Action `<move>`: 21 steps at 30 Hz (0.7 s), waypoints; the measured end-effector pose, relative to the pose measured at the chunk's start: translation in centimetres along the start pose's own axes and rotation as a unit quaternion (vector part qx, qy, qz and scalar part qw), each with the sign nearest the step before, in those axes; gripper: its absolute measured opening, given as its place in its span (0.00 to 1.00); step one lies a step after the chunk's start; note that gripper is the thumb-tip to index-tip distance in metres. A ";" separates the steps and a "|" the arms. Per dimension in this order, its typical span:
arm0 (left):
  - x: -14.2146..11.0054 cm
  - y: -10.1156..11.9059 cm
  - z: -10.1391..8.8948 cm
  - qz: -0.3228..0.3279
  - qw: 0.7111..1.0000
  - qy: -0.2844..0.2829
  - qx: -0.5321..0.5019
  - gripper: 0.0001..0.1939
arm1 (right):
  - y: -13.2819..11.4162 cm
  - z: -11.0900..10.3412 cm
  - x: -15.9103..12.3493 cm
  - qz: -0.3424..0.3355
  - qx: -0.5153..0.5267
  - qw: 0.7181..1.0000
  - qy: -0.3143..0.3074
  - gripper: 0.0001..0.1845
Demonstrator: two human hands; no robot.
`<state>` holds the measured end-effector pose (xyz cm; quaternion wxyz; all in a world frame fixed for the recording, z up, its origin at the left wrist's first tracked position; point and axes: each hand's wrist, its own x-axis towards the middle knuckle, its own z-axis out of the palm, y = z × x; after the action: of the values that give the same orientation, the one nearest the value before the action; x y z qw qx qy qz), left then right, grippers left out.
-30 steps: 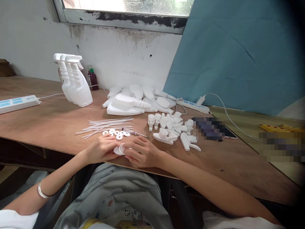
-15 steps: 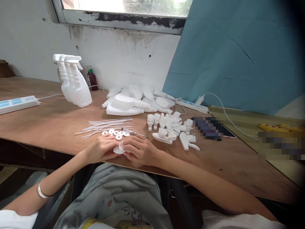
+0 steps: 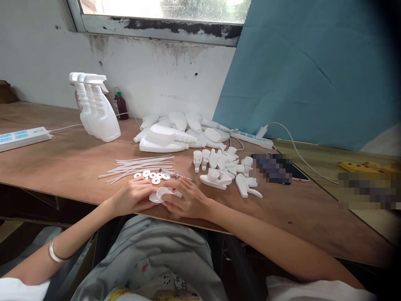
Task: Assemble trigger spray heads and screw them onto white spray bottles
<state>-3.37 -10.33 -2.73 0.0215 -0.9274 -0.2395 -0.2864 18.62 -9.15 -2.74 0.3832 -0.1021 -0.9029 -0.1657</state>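
Near the table's front edge, a white spray bottle trigger head (image 3: 163,193) is between my two hands, its round collar facing me. My left hand (image 3: 134,195) is closed round its left side, and my right hand (image 3: 185,199) grips its right side with bent fingers. The hands cover much of the head. Just beyond them lie several white ring washers (image 3: 156,181) and a bundle of thin white dip tubes (image 3: 138,165). A slim, clear and metallic pointed tool (image 3: 173,173) rests beside the washers, partly behind my right fingers.
Loose trigger heads (image 3: 216,177) lie right of my hands. Behind them is a pile of white bottles (image 3: 166,144). Assembled spray bottles (image 3: 105,121) stand at the back left near a dark bottle (image 3: 121,106). Phones (image 3: 271,168) and power strips (image 3: 25,138) also lie there.
The trigger head has turned in my fingers, so more of its round collar now shows. My right fingers have shifted slightly; both hands stay in about the same place.
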 end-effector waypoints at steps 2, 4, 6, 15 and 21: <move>0.0 0.0 0.0 0.009 1.000 0.010 0.002 0.09 | 0.0 -0.1 -0.1 0.012 -0.015 1.000 0.003 0.06; 0.0 0.0 0.0 0.018 1.000 0.018 0.008 0.09 | -0.1 -0.2 -0.1 0.010 -0.013 1.000 0.002 0.06; 0.0 0.0 0.0 0.026 0.999 0.020 0.011 0.09 | -0.1 -0.2 0.0 0.006 -0.002 1.000 0.004 0.05; -0.1 -0.2 0.2 0.015 1.000 0.015 0.006 0.08 | 0.2 -0.2 0.1 0.024 0.021 0.999 0.008 0.06; 0.0 -0.2 0.1 0.014 1.000 0.015 0.010 0.07 | 0.2 -0.2 0.0 0.030 0.012 0.999 -0.009 0.06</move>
<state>-3.40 -10.15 -2.86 0.0387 -0.9258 -0.2295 -0.2977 18.83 -9.08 -2.60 0.3806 -0.1260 -0.9049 -0.1426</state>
